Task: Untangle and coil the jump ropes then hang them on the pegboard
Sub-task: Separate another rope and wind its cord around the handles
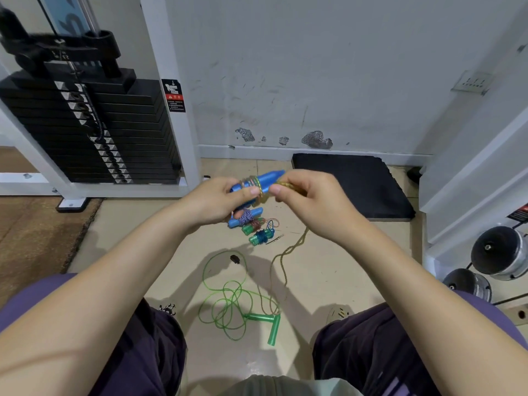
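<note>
Both hands busy winding a gold rope around blue handles.

The left hand grips the blue handles; the right hand pinches the gold rope trailing to the floor, where a green rope lies tangled near two coiled bundles.

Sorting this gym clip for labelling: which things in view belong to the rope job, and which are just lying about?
Job: blue handles with gold rope in left hand and right hand; loose green rope; wound ropes on the floor.
Lying about: weight stack, black mat, dumbbells.
</note>
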Demonstrator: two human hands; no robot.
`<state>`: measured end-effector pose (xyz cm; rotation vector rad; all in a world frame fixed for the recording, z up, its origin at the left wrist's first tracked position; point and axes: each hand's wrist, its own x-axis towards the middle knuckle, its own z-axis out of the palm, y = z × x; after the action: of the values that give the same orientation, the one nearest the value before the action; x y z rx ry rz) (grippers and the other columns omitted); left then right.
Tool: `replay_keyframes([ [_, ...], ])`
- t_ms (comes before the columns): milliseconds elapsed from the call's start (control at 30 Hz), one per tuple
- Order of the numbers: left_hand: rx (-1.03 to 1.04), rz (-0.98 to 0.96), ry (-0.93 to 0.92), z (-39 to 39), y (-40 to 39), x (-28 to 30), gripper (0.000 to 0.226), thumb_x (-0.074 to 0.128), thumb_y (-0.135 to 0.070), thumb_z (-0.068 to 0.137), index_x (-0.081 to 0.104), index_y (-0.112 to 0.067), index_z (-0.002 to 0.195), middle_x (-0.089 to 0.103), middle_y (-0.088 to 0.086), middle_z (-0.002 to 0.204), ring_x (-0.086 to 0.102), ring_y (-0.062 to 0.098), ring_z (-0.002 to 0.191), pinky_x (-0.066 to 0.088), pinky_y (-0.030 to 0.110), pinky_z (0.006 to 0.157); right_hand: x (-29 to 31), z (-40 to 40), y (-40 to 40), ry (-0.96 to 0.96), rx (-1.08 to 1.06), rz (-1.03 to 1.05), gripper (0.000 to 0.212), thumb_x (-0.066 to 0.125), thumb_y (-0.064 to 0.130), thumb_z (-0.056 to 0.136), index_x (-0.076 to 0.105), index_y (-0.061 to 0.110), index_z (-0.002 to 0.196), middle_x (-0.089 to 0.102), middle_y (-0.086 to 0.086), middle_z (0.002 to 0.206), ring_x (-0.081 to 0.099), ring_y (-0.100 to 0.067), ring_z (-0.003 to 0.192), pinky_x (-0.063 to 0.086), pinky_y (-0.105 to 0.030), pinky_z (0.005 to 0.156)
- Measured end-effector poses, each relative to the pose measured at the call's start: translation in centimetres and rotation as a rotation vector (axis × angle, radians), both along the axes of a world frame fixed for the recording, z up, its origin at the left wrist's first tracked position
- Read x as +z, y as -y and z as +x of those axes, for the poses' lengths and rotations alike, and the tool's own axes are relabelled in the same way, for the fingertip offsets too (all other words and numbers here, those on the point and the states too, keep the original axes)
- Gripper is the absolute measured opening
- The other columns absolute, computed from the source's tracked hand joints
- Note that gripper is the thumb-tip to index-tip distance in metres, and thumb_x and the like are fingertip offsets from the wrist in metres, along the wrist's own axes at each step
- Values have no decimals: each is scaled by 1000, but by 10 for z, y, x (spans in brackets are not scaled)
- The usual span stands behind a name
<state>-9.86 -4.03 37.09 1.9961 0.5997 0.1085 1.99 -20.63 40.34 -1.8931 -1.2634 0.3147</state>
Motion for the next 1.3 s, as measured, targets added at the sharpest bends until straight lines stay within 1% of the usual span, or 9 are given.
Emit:
replay_keyframes([
  [100, -223, -96, -50, -4, 3, 4, 42, 55, -57, 93, 55, -23, 68, 51, -2, 56, 35, 10, 44, 28, 18, 42, 3, 11, 3, 20, -28, 44, 21, 69, 20, 91, 65, 18, 70, 49, 8, 55, 42, -2, 53, 31, -14, 52],
  [300, -414, -105, -88, -2, 20, 5, 40, 53, -56, 87, 51, -16, 82, 52, 0, 60, 35, 11, 48, 28, 20, 47, -7, 20, 3, -26, -8, -4, 22, 74, 30, 85, 71, 11, 74, 59, -4, 63, 45, -5, 58, 37, -23, 55],
  [433, -468, -32, -140, -2, 22, 6, 38, 56, -51, 96, 52, -15, 82, 55, -3, 61, 37, 11, 50, 30, 21, 49, -18, 20, 0, 18, 37, -27, 22, 71, 27, 89, 68, 9, 76, 51, 5, 73, 48, -7, 70, 39, -25, 67],
  [633, -464, -156, -138, -6, 22, 8, 32, 53, -44, 98, 52, -14, 86, 59, 5, 70, 35, 14, 49, 28, 22, 47, -24, 14, -2, -47, 59, -106, 30, 59, 33, 97, 55, 12, 75, 45, 4, 60, 41, -10, 59, 42, -35, 55],
  [767, -446, -258, -117, -8, 25, 12, 41, 50, -52, 96, 54, -16, 78, 59, 5, 64, 36, 11, 43, 26, 19, 42, -20, 9, -5, -48, 50, -14, 29, 62, 28, 96, 58, 6, 77, 43, 5, 59, 38, -5, 56, 35, -24, 52],
  [867, -385, -180, -118, -7, 28, 11, 54, 54, -66, 87, 59, -13, 77, 58, 4, 56, 37, 11, 40, 28, 20, 42, -20, 5, -6, -69, 52, -14, 29, 60, 26, 97, 59, 3, 78, 45, 5, 60, 38, -5, 57, 32, -18, 53],
  [1033, -342, -16, -38, -6, 23, 7, 38, 62, -50, 91, 56, -15, 76, 60, -4, 54, 42, 8, 42, 33, 17, 43, -17, 8, -5, -181, 34, -25, 33, 60, 26, 98, 60, 17, 66, 44, 8, 57, 38, -2, 54, 31, -19, 53],
  [1167, -329, 145, -22, -5, 20, 2, 31, 67, -44, 89, 60, -17, 77, 61, -11, 53, 48, -2, 44, 34, 11, 46, -17, 11, -3, -277, 54, -69, 13, 64, 20, 95, 71, 11, 88, 62, -2, 73, 53, -7, 68, 42, -23, 64],
  [1300, -351, 152, -17, -5, 20, 1, 30, 68, -47, 85, 63, -19, 81, 61, -15, 54, 50, -4, 46, 35, 10, 47, -19, 11, -2, -333, 66, -1, 14, 71, 15, 89, 57, 10, 89, 54, 3, 76, 49, -11, 69, 41, -23, 65],
])
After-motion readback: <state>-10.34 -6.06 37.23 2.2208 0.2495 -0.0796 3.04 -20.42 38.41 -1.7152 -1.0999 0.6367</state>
